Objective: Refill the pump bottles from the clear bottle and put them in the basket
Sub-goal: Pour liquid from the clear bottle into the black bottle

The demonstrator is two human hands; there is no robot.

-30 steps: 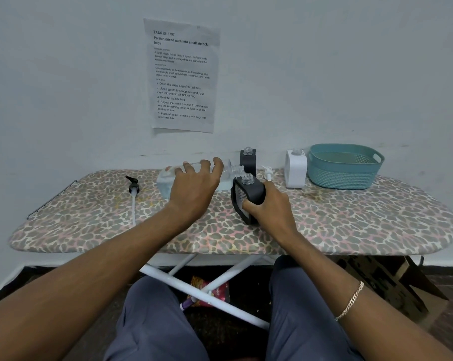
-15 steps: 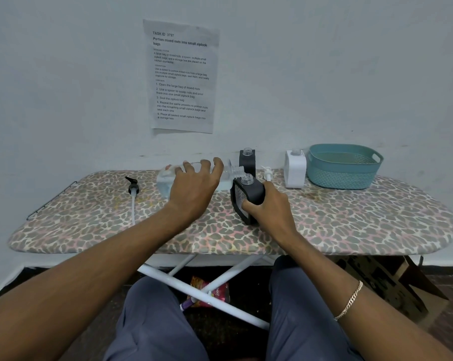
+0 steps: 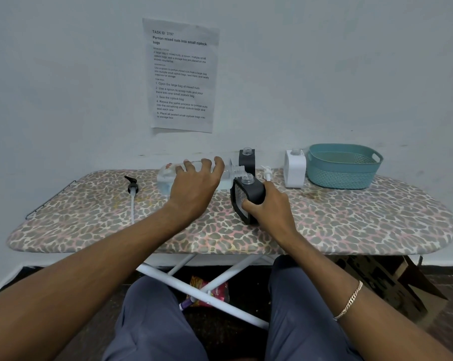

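Here, the ribbed clear bottle [image 3: 228,174] is held tipped sideways by the left hand [image 3: 194,188], its threaded neck at the black square bottle's [image 3: 247,198] mouth. That tilted black bottle is gripped by the right hand [image 3: 268,208] on the leopard-print surface [image 3: 350,220]; a woven-textured teal basket [image 3: 343,166] stands far right.

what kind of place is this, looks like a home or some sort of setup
Probably a makeshift recording setup in a plain room, not a real kitchen or bathroom. The work surface is an ironing board with a leopard-print cover, a printed task sheet is taped to the bare wall, and a cardboard box sits on the floor.
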